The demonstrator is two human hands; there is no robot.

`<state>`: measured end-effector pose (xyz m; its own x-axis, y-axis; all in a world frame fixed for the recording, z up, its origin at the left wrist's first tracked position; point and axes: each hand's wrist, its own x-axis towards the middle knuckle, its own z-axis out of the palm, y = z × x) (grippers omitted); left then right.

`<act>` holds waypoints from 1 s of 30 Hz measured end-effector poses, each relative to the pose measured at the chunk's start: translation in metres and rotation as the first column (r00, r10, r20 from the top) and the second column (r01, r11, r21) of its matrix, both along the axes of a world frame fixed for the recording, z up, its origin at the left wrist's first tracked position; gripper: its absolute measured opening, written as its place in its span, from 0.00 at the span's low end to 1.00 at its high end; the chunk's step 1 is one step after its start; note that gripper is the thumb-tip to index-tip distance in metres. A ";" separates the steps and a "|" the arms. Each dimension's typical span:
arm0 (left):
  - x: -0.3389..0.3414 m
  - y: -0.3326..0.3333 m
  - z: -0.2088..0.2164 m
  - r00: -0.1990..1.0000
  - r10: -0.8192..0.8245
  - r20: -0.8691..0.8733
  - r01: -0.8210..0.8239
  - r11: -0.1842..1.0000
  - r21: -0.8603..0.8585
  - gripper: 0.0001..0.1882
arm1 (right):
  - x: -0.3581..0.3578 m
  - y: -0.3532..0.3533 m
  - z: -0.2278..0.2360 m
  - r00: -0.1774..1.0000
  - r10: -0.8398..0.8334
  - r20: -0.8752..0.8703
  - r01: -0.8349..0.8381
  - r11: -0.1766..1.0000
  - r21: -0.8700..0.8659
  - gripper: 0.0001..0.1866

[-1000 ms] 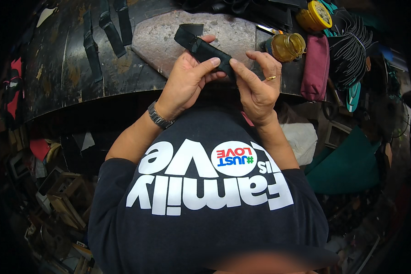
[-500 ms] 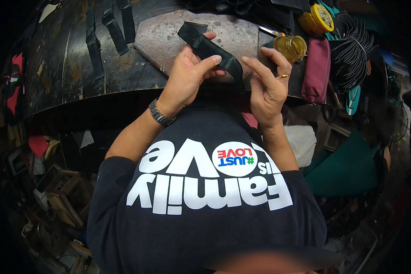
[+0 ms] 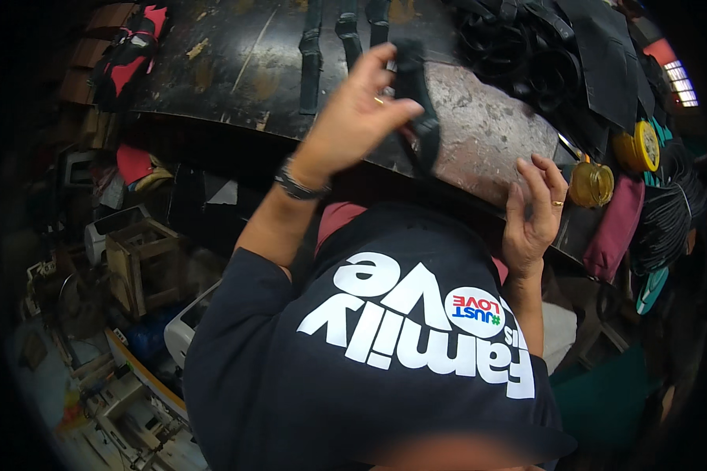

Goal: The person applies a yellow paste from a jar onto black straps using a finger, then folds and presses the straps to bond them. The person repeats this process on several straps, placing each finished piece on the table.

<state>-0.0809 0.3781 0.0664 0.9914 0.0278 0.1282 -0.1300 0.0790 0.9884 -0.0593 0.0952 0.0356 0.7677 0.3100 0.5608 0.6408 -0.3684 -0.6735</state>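
1. Strip [image 3: 426, 98], black, blurred: hung at upper centre, grasped by left hand [image 3: 355, 119].
2. Right hand [image 3: 536, 208], right of centre: released, fingers loosely curled, near grey slab [image 3: 483, 118].
3. Dark strips [image 3: 311, 71], three: lay on black bench [image 3: 200, 90], top, left of centre.
4. Yellow jar [image 3: 591, 185]: stood at right.

Black bench [image 3: 236, 74] with three dark strips [image 3: 347, 30], stone-like slab [image 3: 487, 122], yellowish jar [image 3: 591, 185], maroon pouch [image 3: 616, 228]

Dim, unevenly lit, bent and black toward the fisheye rim.
Soft sheen on the dark tabletop [image 3: 208, 59]; deep shadow beneath its front edge; glare from a bright panel [image 3: 682, 83] at upper right; motion smear over the left hand [image 3: 361, 114] and black strip [image 3: 426, 129].
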 end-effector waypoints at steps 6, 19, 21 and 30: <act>0.018 0.149 0.006 0.972 0.232 -0.039 -0.219 0.954 0.204 0.35 | 0.008 0.001 -0.024 0.990 0.070 -0.119 -0.055 0.991 0.124 0.27; 0.079 0.102 -0.039 0.847 0.401 0.349 -0.531 0.604 0.594 0.16 | 0.011 0.002 -0.036 0.987 0.002 -0.161 0.022 0.989 0.149 0.30; 0.091 0.050 -0.030 0.941 0.224 0.252 -0.324 0.811 0.488 0.13 | 0.012 0.003 -0.037 0.992 0.002 -0.126 0.015 0.991 0.136 0.32; 0.140 -0.065 -0.034 0.945 -0.069 0.318 -0.275 0.355 0.894 0.15 | 0.005 -0.003 -0.023 0.954 0.082 -0.290 0.016 0.947 0.322 0.31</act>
<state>0.0590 0.3135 0.0326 0.9073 -0.1778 0.3810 -0.3171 -0.8846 0.3421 -0.0540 0.0922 0.0126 0.9058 0.1820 0.3827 0.4024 -0.0865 -0.9113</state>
